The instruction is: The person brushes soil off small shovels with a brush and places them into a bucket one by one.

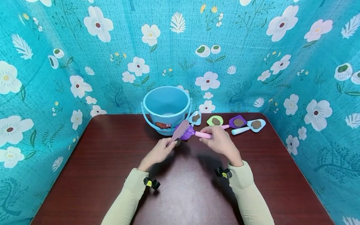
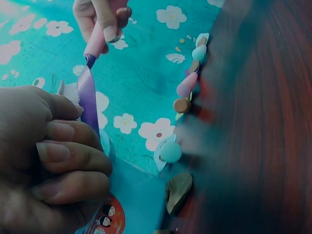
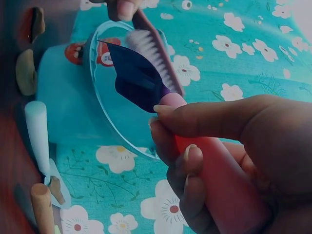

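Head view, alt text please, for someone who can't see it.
A person's left hand holds a pink brush up to a pink-handled purple trowel in the right hand, before a blue bucket. Four other trowels lie to the bucket's right on a dark table.

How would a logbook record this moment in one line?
left hand: holds pink brush; right hand: holds pink-handled purple shovel; blue bucket: upright on table

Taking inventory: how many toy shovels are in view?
5: a purple shovel in the right hand; on the table, left to right, a blue shovel, a green shovel, another purple shovel, another blue shovel. The bucket may hide more.
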Demonstrator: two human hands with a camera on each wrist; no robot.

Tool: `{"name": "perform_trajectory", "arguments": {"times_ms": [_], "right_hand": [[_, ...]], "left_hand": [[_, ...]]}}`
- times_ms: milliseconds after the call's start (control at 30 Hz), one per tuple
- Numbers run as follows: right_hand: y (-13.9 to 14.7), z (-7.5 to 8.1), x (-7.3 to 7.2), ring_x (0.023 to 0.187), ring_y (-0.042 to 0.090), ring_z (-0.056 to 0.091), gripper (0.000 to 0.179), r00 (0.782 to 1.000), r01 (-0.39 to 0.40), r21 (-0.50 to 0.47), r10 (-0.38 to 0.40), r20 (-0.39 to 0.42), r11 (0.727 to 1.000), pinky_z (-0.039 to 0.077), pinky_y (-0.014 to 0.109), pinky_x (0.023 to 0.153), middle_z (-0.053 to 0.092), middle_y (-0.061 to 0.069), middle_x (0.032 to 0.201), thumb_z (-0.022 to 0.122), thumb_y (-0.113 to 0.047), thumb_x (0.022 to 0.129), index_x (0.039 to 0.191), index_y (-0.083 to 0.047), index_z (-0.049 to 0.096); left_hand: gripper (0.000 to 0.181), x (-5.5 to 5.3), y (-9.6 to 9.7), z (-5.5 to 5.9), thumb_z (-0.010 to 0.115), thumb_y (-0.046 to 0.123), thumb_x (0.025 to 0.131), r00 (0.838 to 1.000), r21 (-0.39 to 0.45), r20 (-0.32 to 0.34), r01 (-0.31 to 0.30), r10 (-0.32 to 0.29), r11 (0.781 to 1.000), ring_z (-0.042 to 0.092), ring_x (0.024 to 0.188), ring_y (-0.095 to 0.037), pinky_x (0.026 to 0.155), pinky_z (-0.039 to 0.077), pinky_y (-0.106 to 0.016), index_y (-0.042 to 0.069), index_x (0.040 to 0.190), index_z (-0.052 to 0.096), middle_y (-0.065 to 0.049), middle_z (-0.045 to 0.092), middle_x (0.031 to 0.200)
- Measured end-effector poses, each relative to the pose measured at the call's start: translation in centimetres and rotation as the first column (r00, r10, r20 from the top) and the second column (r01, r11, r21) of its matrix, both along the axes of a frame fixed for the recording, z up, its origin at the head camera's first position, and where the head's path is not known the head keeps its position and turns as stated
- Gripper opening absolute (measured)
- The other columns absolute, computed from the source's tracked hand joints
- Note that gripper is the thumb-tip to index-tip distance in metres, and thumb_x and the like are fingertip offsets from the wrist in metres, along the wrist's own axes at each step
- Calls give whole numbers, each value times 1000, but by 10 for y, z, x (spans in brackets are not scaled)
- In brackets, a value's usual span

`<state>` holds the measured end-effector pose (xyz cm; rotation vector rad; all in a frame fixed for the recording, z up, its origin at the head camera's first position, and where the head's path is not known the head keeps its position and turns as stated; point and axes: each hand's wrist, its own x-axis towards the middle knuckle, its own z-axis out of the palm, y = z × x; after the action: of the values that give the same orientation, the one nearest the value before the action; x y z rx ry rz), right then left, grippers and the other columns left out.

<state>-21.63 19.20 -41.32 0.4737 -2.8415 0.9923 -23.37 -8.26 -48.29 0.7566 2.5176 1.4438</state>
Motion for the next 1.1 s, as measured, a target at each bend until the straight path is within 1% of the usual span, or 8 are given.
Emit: {"name": "perform_trajectory", "arguments": {"times_ms": [200, 367, 467, 600, 767, 867, 1000, 1100], "right_hand": [[8, 4, 0, 71, 17, 58, 18, 1000, 5, -42, -5, 7, 999, 45, 36, 68, 69, -2, 80, 81, -17, 87, 104, -12, 79], [12, 8, 2, 72, 19, 57, 17, 1000, 1, -62, 0, 9, 998, 46, 35, 65, 68, -1, 80, 82, -18, 86, 102, -12, 80], [13, 9, 2, 72, 20, 56, 16, 1000, -6, -79, 8, 20, 997, 46, 34, 63, 67, 0, 80, 81, -19, 87, 102, -12, 80], [14, 7, 0, 72, 19, 56, 17, 999, -19, -103, 23, 40, 995, 46, 34, 63, 67, 1, 81, 80, -19, 88, 103, -10, 79], [13, 2, -3, 71, 18, 57, 19, 999, -21, -112, 26, 48, 993, 45, 36, 67, 67, 1, 80, 80, -18, 88, 105, -10, 79], [11, 1, -4, 70, 17, 58, 20, 998, -22, -107, 27, 48, 994, 46, 36, 67, 68, -1, 80, 80, -17, 88, 107, -11, 79], [8, 1, -3, 69, 16, 58, 22, 999, -36, -103, 40, 37, 994, 46, 36, 66, 69, -2, 81, 81, -16, 87, 109, -13, 79], [6, 1, -1, 69, 16, 58, 24, 998, -46, -105, 50, 34, 993, 47, 35, 65, 70, -1, 83, 82, -15, 86, 110, -12, 79]], "left_hand": [[34, -5, -7, -2, 51, 21, 108, 999, -27, 11, -31, 31, 999, 39, 52, -8, 51, 33, -25, 7, 78, 54, 3, 44, 61], [36, -9, -15, -1, 51, 22, 108, 998, -54, 35, -51, 53, 997, 38, 53, -11, 51, 33, -26, -1, 81, 56, 2, 43, 61], [37, -10, -19, 1, 51, 23, 108, 997, -57, 40, -64, 66, 996, 38, 53, -11, 51, 32, -26, -1, 80, 56, 2, 42, 61], [38, -9, -23, 4, 51, 23, 108, 995, -2, 70, -66, 66, 998, 35, 50, -9, 49, 30, -25, 6, 74, 52, 3, 40, 57], [40, -3, -19, 12, 52, 26, 108, 987, 113, 155, -54, 36, 992, 31, 47, -10, 45, 26, -26, 0, 78, 50, 3, 36, 55], [38, 3, -14, 16, 52, 25, 108, 984, 163, 179, -38, 8, 986, 29, 48, -11, 45, 25, -26, 0, 79, 49, 3, 34, 57], [33, 9, -6, 19, 52, 25, 108, 981, 196, 192, -9, -29, 980, 29, 48, -11, 45, 24, -27, 5, 80, 52, 2, 35, 57], [30, 13, 1, 20, 53, 25, 107, 980, 194, 197, -10, -29, 981, 29, 48, -10, 45, 23, -26, 6, 84, 57, 3, 35, 58]]}}
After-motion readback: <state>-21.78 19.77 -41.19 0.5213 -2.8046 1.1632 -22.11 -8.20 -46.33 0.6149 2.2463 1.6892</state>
